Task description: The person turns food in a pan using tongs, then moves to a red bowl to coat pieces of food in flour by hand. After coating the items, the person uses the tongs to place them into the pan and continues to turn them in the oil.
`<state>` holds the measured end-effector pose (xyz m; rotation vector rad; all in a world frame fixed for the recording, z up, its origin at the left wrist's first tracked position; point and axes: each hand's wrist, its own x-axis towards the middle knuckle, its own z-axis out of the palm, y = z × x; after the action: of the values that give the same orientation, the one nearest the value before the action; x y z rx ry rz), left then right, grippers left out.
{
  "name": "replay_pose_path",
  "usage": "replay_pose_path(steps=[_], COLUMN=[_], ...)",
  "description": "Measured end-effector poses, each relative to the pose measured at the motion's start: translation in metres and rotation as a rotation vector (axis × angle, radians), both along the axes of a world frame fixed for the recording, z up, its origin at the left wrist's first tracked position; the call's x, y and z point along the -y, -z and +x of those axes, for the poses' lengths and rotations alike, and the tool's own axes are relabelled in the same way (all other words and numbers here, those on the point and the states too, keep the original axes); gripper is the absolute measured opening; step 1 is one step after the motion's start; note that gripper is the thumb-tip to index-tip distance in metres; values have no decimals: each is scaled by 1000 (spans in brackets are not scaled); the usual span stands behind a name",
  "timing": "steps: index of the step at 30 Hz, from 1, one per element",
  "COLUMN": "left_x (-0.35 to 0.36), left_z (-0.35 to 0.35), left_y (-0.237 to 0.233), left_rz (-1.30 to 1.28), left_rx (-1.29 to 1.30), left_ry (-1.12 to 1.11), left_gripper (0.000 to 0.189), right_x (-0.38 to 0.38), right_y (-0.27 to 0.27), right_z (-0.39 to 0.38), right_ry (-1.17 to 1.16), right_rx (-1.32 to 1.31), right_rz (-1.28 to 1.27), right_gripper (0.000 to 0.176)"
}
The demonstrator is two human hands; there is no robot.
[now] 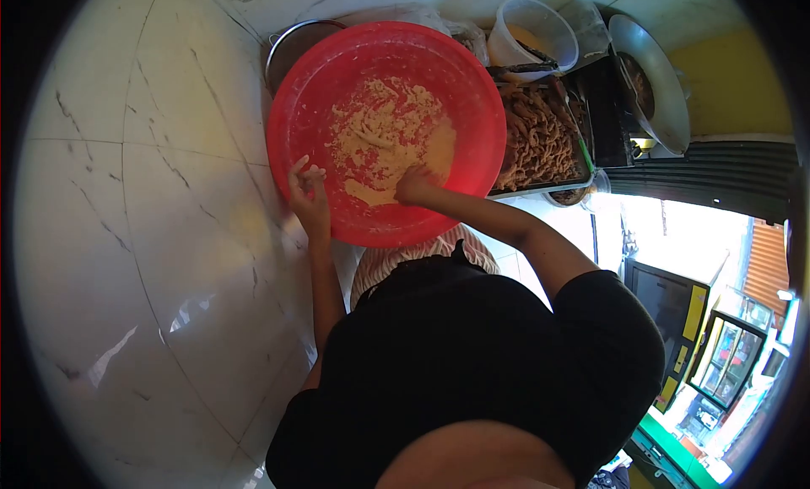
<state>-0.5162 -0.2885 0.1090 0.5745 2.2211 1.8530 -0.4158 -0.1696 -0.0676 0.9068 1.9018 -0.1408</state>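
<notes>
A wide red plastic basin [291, 92] holds a crumbly, pale yellow flour-like powder [384, 113], heaped loosely toward its middle and right. Among the powder lies a pale, coated elongated piece [373, 136]. My right hand [415, 186] is down in the powder near the basin's front; its fingers are blurred and partly hidden, so what they hold cannot be made out. Over the basin's left rim is my left hand [309, 188], powder on its fingertips, its fingers bent and apart with nothing between them.
A tray [548, 188] heaped with brown, wet-looking strips [537, 139] stands right of the basin. Behind it are a white plastic tub [504, 46] and a large metal bowl [675, 92]. Marble-look tiles [169, 227] cover the left side; a glass-fronted cabinet [727, 358] stands far right.
</notes>
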Motion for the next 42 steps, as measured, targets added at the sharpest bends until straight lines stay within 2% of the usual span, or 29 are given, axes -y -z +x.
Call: replay_pose_path(steps=[1,3,4,6,8,10,12,14,16,18,19,24,26,28,30,31,33,34,36,37,39,41,42], left_x=[1,0,0,1,-1,1,1,4,6,5,3,4,6,7,6,7,7,7,7,7,7,6,8], left_z=[0,-1,-2,-3,-3,-6,-7,-8,-7,-7,-8,-5,-5,-7,-6,-6,-5,-6,-6,-6,-6,-7,-7], left_y=[2,6,7,6,3,1,8,11,12,11,11,3,10,10,8,7,4,5,7,7,7,7,8], left_rz=[-2,114,115,53,46,30,97,81,62,125,125,65,84,100,82,83,65,68,99,100,74,75,73], left_rx=[2,36,36,13,8,-7,15,20,31,-20,-27,-19,-16,-14,-4,-3,12,11,23,20,2,-6,-9], left_ry=[1,-58,-57,-62,-65,-79,-64,-62,-57,-106,-118,-117,-122,-130,-145,-153,-164,-172,-160,-163,-147,-138,-127], left_gripper=[24,23,23,22,22,22,21,21,21,21,21,19,19,19,18,18,18,18,18,18,18,17,17], right_x=[7,20,21,18,7,-5,-40,-74,-113,-147,-145,-89,-57,-15,19,25,30,27,17,7,-21,-40,-51], right_y=[-9,-45,-52,-68,-104,-118,-119,-122,-90,-74,-67,-26,-57,4,-100,-83,-37,-42,-72,-89,-114,-112,-106], right_z=[0,2,7,15,9,3,1,9,11,7,2,14,13,4,-2,-4,-7,-8,-7,-14,-41,-69,-81], right_ry=[1,-185,-184,-240,-264,-301,-223,-83,-28,-170,-183,-117,111,43,-42,-49,-421,-429,-330,-334,-175,-289,-173], right_rx=[2,-57,-58,-531,-480,-432,-341,-529,-737,-638,-641,-339,-381,-223,-317,-314,-404,-403,-644,-646,-392,-513,-647], right_rz=[-2,-135,-134,-468,-560,-661,-952,-833,-724,-577,-581,-23,-186,-108,-143,-143,-476,-474,-551,-552,-810,-660,-687], right_gripper=[63,48,48,32,30,28,31,37,39,60,60,78,90,80,72,72,55,55,39,39,31,29,27])
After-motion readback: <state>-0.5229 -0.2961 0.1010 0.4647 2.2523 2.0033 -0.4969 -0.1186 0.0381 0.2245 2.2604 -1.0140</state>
